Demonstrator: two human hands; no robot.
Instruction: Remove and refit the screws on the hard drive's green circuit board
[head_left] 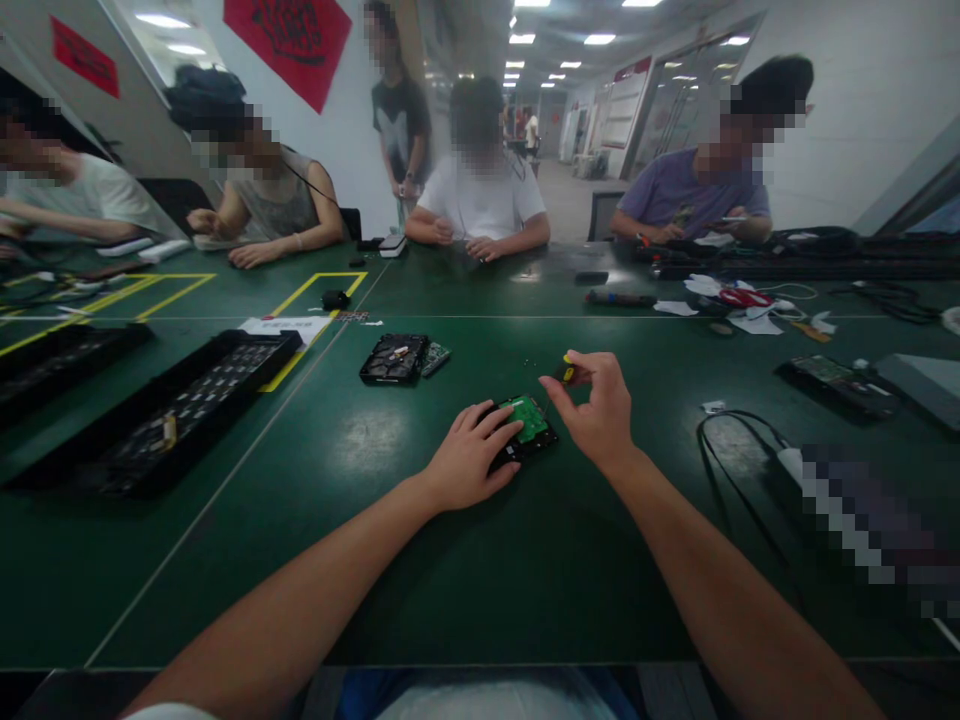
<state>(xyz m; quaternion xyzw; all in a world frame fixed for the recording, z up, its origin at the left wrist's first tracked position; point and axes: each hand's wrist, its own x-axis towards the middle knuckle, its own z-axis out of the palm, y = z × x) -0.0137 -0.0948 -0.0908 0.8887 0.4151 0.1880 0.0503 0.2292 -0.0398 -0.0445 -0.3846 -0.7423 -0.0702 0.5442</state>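
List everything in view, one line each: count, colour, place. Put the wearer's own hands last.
hard drive: one, black, green circuit board facing up, mid-table, under the left hand
screwdriver: one, black and yellow, pinched in the right hand's fingertips
second drive: one, black, farther back to the left
trays: two, black, left side of the table
paper scraps: several, white, far right
table: one, dark green, yellow tape lines at far left
co-workers: five, far edge, four seated, one standing
left hand: one, resting on the hard drive
right hand: one, just right of the hard drive, holding the screwdriver
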